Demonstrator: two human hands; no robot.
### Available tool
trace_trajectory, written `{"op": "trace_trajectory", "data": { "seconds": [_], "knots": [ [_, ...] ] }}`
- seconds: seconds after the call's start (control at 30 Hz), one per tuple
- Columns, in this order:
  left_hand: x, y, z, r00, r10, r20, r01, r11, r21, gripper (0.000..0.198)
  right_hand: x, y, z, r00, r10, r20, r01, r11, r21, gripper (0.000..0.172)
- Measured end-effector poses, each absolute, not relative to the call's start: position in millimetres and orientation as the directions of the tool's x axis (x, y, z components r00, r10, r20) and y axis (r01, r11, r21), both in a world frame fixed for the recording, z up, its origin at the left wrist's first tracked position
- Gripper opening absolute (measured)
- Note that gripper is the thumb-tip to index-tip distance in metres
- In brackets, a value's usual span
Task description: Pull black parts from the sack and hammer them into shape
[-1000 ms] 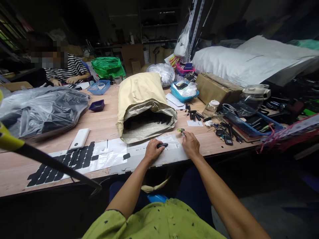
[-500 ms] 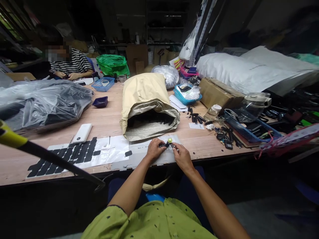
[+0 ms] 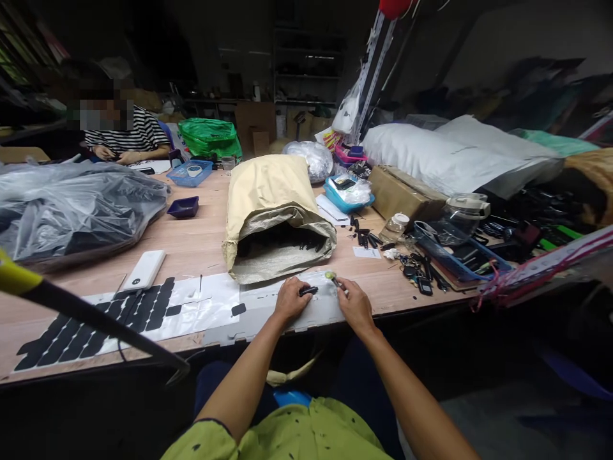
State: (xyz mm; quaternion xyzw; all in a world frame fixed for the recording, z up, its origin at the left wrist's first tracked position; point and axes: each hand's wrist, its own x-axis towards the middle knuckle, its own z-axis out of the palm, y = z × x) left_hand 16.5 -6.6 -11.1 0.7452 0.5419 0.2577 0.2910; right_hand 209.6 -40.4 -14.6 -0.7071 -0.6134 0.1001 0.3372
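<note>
My left hand [image 3: 289,299] is closed on a small black part [image 3: 309,291], pressing it down on a white sheet [image 3: 268,306] at the near table edge. My right hand [image 3: 354,303] pinches a small tool with a yellow-green handle [image 3: 332,277], its tip pointing toward the black part. An open tan sack [image 3: 275,214] with black parts inside lies just behind both hands.
White sheets carry rows of black pads [image 3: 96,322] at the left, next to a white power bank [image 3: 143,269] and a grey plastic bag [image 3: 76,207]. Loose black parts and keys [image 3: 416,268], blue trays [image 3: 345,195] and a cardboard box [image 3: 407,195] fill the right. A person in a striped shirt [image 3: 127,137] sits far left.
My right hand went from the table at the right toward my left hand, bringing the yellow-handled tool to the black part, and now sits slightly apart. The camera view shifted.
</note>
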Motion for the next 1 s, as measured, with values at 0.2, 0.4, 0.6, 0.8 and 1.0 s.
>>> {"op": "trace_trajectory", "data": {
  "seconds": [0.2, 0.4, 0.6, 0.8, 1.0],
  "knots": [
    [15.7, -8.4, -12.4, 0.299, 0.952, 0.063, 0.656, -0.253, 0.711, 0.019, 245.9, -10.2, -8.9, 0.383, 0.912, 0.15, 0.895, -0.325, -0.306, 0.034],
    [11.5, -2.7, -12.3, 0.328, 0.942, 0.071, 0.647, -0.279, 0.709, 0.019, 237.7, -3.2, -22.4, 0.336, 0.895, 0.294, 0.942, -0.321, -0.098, 0.031],
    [2.5, -54.1, -18.3, 0.449, 0.848, 0.282, 0.533, -0.508, 0.676, 0.028, 236.3, -1.5, -29.4, 0.325, 0.886, 0.331, 0.944, -0.324, -0.058, 0.028],
    [-13.7, -135.2, -80.3, 0.557, 0.826, 0.084, 0.557, -0.446, 0.701, 0.033, 236.5, -0.1, -33.3, 0.323, 0.878, 0.354, 0.944, -0.324, -0.057, 0.026],
    [-19.0, -128.7, -99.3, 0.159, 0.797, -0.583, 0.896, 0.131, 0.424, 0.039, 237.7, 0.2, -36.3, 0.313, 0.872, 0.376, 0.947, -0.315, -0.056, 0.026]
  ]
}}
